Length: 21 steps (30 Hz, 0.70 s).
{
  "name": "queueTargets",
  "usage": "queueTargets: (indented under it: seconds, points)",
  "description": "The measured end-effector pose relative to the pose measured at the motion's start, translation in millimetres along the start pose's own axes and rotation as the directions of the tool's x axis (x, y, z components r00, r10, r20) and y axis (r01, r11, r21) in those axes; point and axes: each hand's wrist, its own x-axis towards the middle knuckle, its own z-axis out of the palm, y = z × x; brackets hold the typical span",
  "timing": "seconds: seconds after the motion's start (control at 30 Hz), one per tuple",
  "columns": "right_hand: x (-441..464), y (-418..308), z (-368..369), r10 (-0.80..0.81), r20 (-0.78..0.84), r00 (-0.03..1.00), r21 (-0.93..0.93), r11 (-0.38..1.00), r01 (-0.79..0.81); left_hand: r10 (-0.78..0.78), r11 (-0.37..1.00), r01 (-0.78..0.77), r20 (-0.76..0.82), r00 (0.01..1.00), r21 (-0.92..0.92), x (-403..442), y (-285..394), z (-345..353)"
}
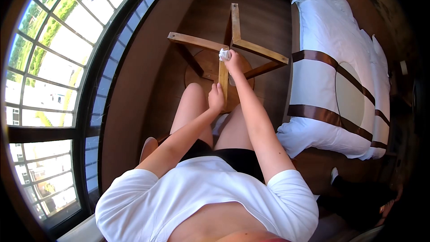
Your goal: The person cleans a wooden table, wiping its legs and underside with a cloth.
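An upturned wooden table [201, 42] stands before me, its round top [191, 75] down on the floor and its square-section leg frames pointing up. My left hand [216, 97] is closed around the near wooden bar [223, 74] of the frame. Farther along the same bar, near the middle joint, my right hand [234, 64] grips a crumpled white cloth or tissue [225, 55] against the wood. Which of the two it is, I cannot tell. My knees are on either side of the near bar.
A barred window [53, 62] runs along the left above a brown ledge [134, 76]. To the right is a bed [313, 89] with white bedding and brown bands. Another person in dark clothing [358, 197] is at the lower right, with a white shoe [334, 175] showing.
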Motion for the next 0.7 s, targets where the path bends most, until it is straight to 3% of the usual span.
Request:
queueTargets:
  seconds: [0.2,0.27,0.47,0.6,0.7]
  points:
    - [-26.9,3.4,-0.6,-0.007,-0.03,1.0,-0.056,0.998,0.006,0.026,0.998,-0.025,0.003,1.0,-0.06,-4.6,1.7,-4.1]
    - [-45.5,8.4,-4.5,-0.056,-0.031,0.998,0.073,0.996,0.058,-0.013,0.999,0.015,0.042,0.999,-0.051,-4.7,2.7,-6.3]
    - [-94.4,15.0,-15.0,-0.036,0.003,0.999,0.208,0.977,0.034,0.001,0.996,-0.001,0.006,1.0,-0.092,-1.8,-4.5,0.4]
    - [-88.7,14.9,-15.5,-0.049,-0.005,0.999,0.229,0.972,0.049,0.01,0.998,-0.009,0.014,1.0,-0.06,0.7,-5.3,-0.2]
    - [-84.0,11.9,-21.8,-0.034,0.049,0.998,0.142,0.989,0.027,-0.009,0.996,0.009,0.004,1.0,-0.092,-1.5,-2.9,0.4]
